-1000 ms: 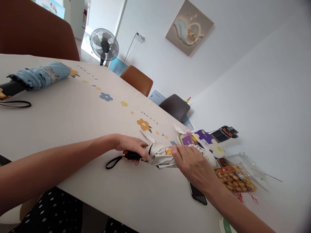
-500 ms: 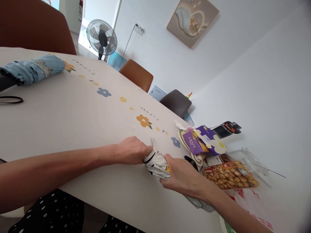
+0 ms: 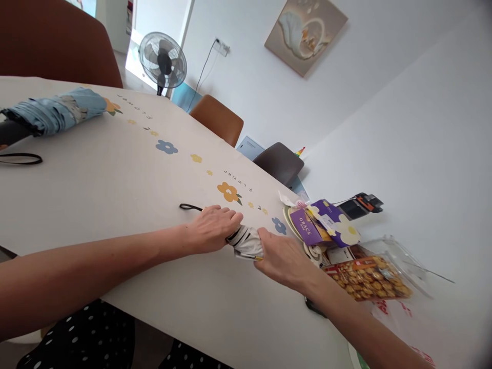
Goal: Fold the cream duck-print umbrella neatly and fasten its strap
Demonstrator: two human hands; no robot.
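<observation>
A small folded white umbrella (image 3: 247,241) with black marks lies on the white flower-print tablecloth (image 3: 126,174) near the table's front edge. My left hand (image 3: 211,228) is closed round its handle end, and the black wrist strap (image 3: 190,207) sticks out behind my knuckles. My right hand (image 3: 280,256) is closed round the canopy end, so only a short stretch of fabric shows between the two hands.
A folded blue umbrella (image 3: 54,113) with a black strap lies at the far left. A purple box (image 3: 315,225), a clear tub of snacks (image 3: 369,279) and a black device (image 3: 359,204) crowd the right side. A dark phone (image 3: 313,308) lies under my right forearm. Chairs and a fan (image 3: 163,61) stand behind.
The umbrella has been turned and squeezed together between my hands. My hands have come closer, and the strap has swung from the near side to behind my left hand.
</observation>
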